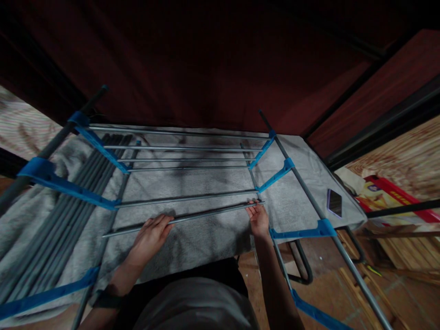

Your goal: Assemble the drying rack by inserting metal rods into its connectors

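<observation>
Both hands on one loose rod (213, 212), we note; it lies across the near side of the frame (311, 192), slightly slanted, its left end closer to the body than its right. Left hand (154, 231): back upward, fingers bent together over the rod, left of its middle. Right hand (258, 217): fingers partly curled, fingertips on the rod close to its right end. Neither hand is spread wide. Whether the rod's left end touches the frame's inner pole (115, 213) we cannot tell (the two cross in our line of sight).

Frame: grey poles with blue brackets (82, 191) at both sides. We count four fitted rods (182, 133) spanning the far pair of brackets, and a single crossbar (192, 197) at the next pair, just beyond the loose rod. The nearer brackets carry none that we see.

Left of the hands, a row of spare tubes (74, 201) lies side by side on the pale cloth (213, 243). Right: a phone (334, 203) near the cloth's edge, outside the frame; farther right, a red and yellow box (395, 197). Dark wristband (106, 300) on the left wrist.
</observation>
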Motion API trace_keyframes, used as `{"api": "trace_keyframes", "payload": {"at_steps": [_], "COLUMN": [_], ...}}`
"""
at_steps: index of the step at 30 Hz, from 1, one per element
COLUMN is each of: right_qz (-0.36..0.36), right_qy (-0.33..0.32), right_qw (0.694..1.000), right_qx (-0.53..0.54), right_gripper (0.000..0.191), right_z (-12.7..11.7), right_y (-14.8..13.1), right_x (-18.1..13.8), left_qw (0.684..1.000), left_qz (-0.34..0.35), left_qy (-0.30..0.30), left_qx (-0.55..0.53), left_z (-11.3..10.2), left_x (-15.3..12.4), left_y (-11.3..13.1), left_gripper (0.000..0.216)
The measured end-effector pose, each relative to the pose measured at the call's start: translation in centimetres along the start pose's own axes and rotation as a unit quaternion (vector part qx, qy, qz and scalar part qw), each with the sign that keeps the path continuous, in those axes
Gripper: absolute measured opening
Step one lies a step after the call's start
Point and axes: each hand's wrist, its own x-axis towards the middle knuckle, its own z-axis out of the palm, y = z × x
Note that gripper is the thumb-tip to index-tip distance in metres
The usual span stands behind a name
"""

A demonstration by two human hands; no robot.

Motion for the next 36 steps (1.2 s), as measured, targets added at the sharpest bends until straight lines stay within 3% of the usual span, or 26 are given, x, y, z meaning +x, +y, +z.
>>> {"api": "trace_keyframes", "payload": {"at_steps": [11,24,36], "right_qz": [-0.041,-0.047,-0.03], "right_qy": [-0.005,-0.019,-0.053], "right_qw": [0.999,0.999,0.998], "right_qx": [0.007,-0.008,-0.017], "right_gripper": [0.016,0.012,0.014], "right_z": [-1.1,-2.6,-2.8], "right_y": [0.3,1.5,1.2], "right_x": [0.9,1.5,1.3], "left_qw": [1.0,0.997,0.991], "left_qz": [-0.012,-0.024,0.034], "left_qy": [-0.007,-0.068,-0.105], "left_qx": [-0.008,0.007,0.075], "left_z": [0.2,-0.3,0.2], "left_x": [0.1,1.6,2.7], "left_y": [-0.4,4.7,6.7], "left_gripper": [0.041,0.026,0.028]}}
